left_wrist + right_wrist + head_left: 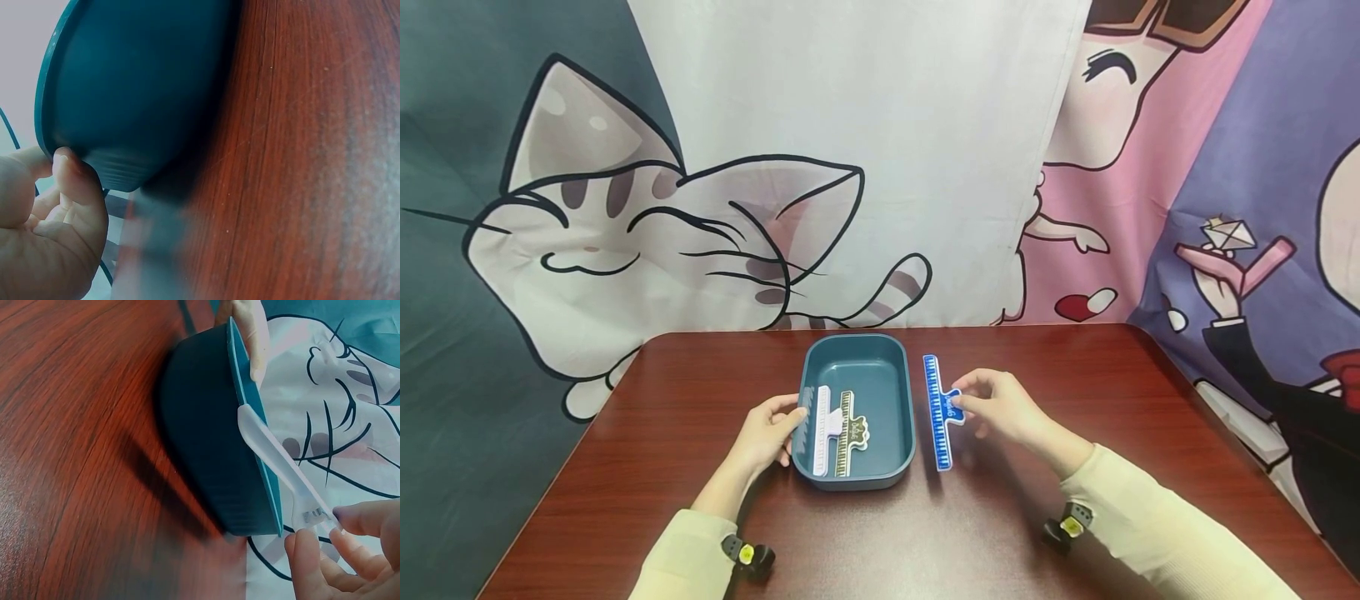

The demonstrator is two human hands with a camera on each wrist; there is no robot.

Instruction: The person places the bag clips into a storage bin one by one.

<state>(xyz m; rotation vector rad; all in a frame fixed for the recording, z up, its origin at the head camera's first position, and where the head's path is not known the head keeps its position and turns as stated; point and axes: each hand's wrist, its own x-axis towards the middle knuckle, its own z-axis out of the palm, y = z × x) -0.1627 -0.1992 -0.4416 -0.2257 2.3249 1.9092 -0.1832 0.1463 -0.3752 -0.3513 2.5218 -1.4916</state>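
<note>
My left hand [763, 435] grips the left rim of a teal plastic tray [883, 383], thumb over the inner side. The left wrist view shows curled fingers [81, 187] against the tray's outer wall. Inside the tray, a white piano-key sheet music clip [822, 433] and a dark gold one [853, 433] lie side by side at the left. To the right of the tray, my right hand [1006, 408] pinches a blue piano-key clip [937, 417] by its handle. In the right wrist view this clip's pale back [275, 453] is raised off the table near the rim.
The tray stands on a reddish-brown wooden table [700, 375], near its back edge. Behind hangs a cloth backdrop [880, 108] with cartoon drawings. Each forearm bears a small black wrist camera, the right one [1067, 525] close above the tabletop.
</note>
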